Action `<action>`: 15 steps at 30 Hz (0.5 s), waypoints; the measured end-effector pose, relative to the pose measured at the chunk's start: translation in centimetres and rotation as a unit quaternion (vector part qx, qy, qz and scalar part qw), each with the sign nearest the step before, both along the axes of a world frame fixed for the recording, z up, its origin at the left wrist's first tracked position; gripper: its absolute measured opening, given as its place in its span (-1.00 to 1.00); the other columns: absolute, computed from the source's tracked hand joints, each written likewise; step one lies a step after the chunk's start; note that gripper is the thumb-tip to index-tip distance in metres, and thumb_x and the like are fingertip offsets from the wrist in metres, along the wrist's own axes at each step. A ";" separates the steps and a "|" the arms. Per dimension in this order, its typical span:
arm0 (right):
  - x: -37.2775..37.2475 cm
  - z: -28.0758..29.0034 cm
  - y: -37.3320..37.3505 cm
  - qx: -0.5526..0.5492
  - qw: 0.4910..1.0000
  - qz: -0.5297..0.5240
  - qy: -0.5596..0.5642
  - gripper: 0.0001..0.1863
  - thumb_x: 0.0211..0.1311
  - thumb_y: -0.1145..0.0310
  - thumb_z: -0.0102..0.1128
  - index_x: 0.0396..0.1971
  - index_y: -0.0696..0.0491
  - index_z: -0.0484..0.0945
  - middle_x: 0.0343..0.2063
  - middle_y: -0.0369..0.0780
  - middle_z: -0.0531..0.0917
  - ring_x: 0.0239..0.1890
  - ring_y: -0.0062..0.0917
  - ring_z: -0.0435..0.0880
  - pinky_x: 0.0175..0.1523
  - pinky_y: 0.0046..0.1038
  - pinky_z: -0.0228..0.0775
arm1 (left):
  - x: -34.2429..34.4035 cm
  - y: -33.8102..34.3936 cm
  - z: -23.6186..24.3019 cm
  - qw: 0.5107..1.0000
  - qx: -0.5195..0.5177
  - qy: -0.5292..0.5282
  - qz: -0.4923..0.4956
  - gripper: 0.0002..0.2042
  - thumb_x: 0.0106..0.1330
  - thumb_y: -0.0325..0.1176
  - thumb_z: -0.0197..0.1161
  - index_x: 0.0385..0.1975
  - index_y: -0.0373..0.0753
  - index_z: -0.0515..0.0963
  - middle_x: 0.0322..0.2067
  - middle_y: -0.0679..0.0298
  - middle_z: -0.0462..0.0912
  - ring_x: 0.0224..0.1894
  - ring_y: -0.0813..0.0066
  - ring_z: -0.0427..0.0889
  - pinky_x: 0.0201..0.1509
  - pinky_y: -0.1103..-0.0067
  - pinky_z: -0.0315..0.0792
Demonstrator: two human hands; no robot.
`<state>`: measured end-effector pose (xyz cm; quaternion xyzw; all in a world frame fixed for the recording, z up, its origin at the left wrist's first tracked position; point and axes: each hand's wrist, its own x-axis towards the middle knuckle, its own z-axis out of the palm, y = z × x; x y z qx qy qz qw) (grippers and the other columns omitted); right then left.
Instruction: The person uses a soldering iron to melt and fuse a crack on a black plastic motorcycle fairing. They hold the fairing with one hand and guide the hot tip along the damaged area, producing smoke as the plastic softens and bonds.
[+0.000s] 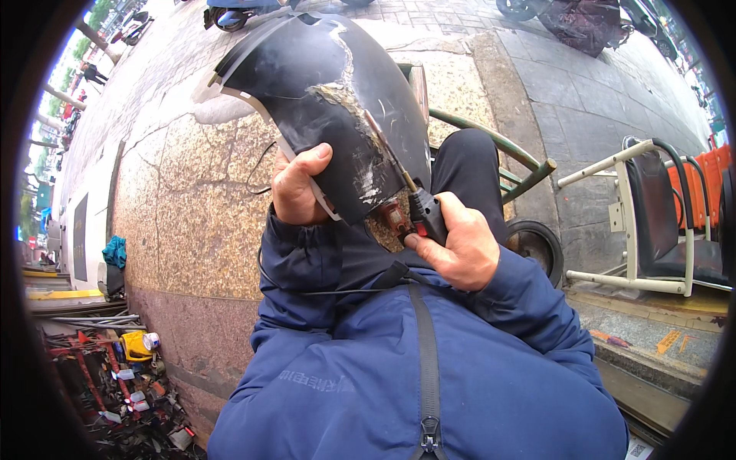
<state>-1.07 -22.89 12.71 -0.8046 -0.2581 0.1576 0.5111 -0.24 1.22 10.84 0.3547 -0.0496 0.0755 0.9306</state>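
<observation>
A large curved black plastic panel (299, 73) rests over my lap, its surface scuffed and crossed by a rough, pale, jagged seam (343, 98). My left hand (301, 184) is closed on its lower left edge, thumb on the outer face. In my right hand (464, 249) is a soldering iron (427, 213) with a black handle and a red switch. Its long metal rod points up and away, lying close along the seam; whether the tip touches the panel I cannot tell. A reddish-brown piece (395, 218) shows beside the handle at the panel's lower end.
At right stands a metal-framed chair (644, 222) with a dark seat; a black wheel (535, 249) is near my right knee. Tools and parts lie heaped at lower left (126, 391), with a yellow object (138, 346). A dark cable (345, 291) crosses my lap. Scooters (230, 17) stand beyond.
</observation>
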 end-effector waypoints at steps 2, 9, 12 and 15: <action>-0.2 -0.1 0.1 0.005 1.000 0.010 0.006 -0.62 0.17 0.42 0.41 -0.15 0.22 0.39 -0.45 0.06 0.65 -0.36 0.04 0.69 -0.26 -0.19 0.50 | -0.2 0.0 0.2 0.999 -0.031 0.041 -0.006 -0.56 0.25 -0.53 0.09 0.16 -0.44 0.39 -0.03 -0.03 0.63 -0.05 0.10 0.71 0.09 0.24 0.64; -0.5 -0.1 0.1 0.016 1.000 0.014 0.008 -0.61 0.16 0.42 0.42 -0.15 0.21 0.40 -0.45 0.05 0.66 -0.35 0.02 0.70 -0.25 -0.20 0.51 | -0.3 -0.2 0.4 0.999 -0.044 0.026 -0.004 -0.57 0.26 -0.52 0.09 0.16 -0.47 0.40 -0.03 -0.06 0.64 -0.05 0.07 0.72 0.08 0.20 0.65; -0.4 -0.3 -0.1 0.013 1.000 0.001 -0.010 -0.61 0.16 0.42 0.42 -0.15 0.21 0.40 -0.44 0.05 0.66 -0.35 0.02 0.70 -0.25 -0.20 0.51 | -0.2 -0.2 0.4 0.998 -0.051 0.045 -0.004 -0.58 0.26 -0.52 0.09 0.15 -0.48 0.40 -0.04 -0.07 0.64 -0.06 0.06 0.73 0.06 0.21 0.66; -0.3 -0.5 -0.1 0.004 1.000 -0.011 -0.012 -0.61 0.15 0.42 0.42 -0.15 0.22 0.40 -0.44 0.05 0.67 -0.35 0.02 0.70 -0.26 -0.20 0.51 | -0.2 -0.1 0.3 0.997 -0.053 0.048 0.001 -0.58 0.26 -0.52 0.09 0.14 -0.49 0.40 -0.05 -0.07 0.64 -0.08 0.06 0.73 0.04 0.21 0.67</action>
